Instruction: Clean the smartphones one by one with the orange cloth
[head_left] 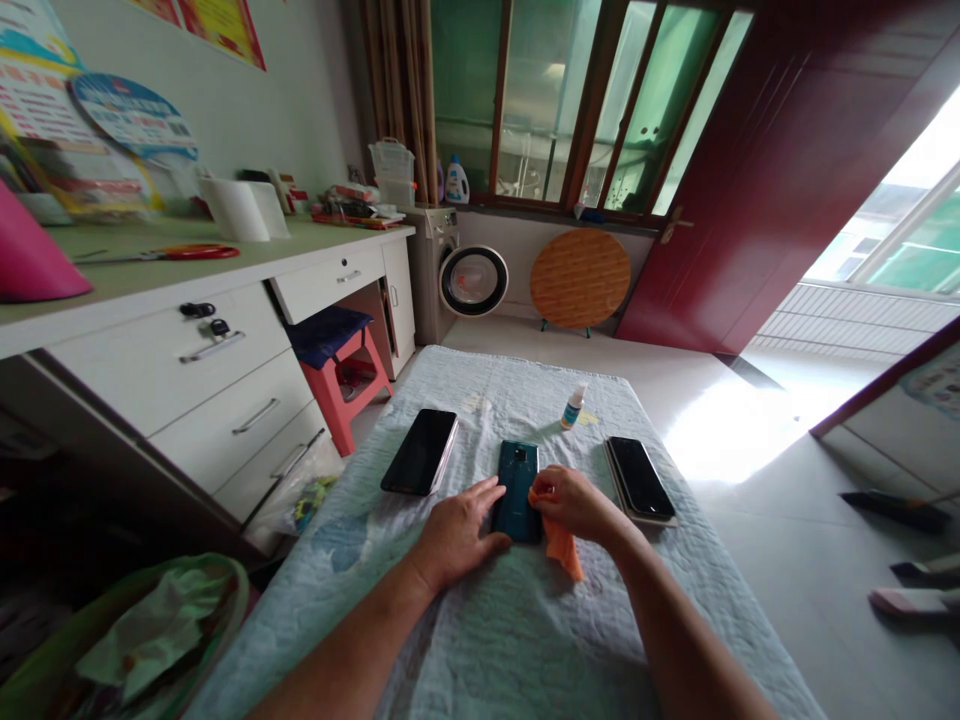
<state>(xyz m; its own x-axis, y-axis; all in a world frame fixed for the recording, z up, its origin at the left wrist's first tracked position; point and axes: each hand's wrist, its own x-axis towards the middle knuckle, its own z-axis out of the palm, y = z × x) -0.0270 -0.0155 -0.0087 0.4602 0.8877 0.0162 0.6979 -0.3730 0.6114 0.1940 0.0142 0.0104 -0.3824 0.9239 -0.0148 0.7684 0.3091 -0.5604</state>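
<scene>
A dark teal smartphone (pixel 516 500) lies back side up on the quilted cover, its camera block toward the far end. My left hand (pixel 461 530) rests along its left edge, fingers stretched out and touching it. Pinched in my right hand (pixel 570 503) is an orange cloth (pixel 561 550), pressed at the phone's right edge and hanging down onto the cover. To the left lies a stack with a black-screened phone or tablet (pixel 421 452) on top. On the right, another black-screened phone (pixel 641 478) sits on a pale item. A small spray bottle (pixel 573 408) stands upright beyond the teal phone.
The pale blue quilted cover (pixel 480 385) spreads over the surface in front of me. A white desk (pixel 217 370) runs along the left, with a red stool (pixel 346 380) beside it. A green bin (pixel 232 590) stands at lower left. Farther back are a washing machine (pixel 431 270) and a round wooden tabletop (pixel 581 278).
</scene>
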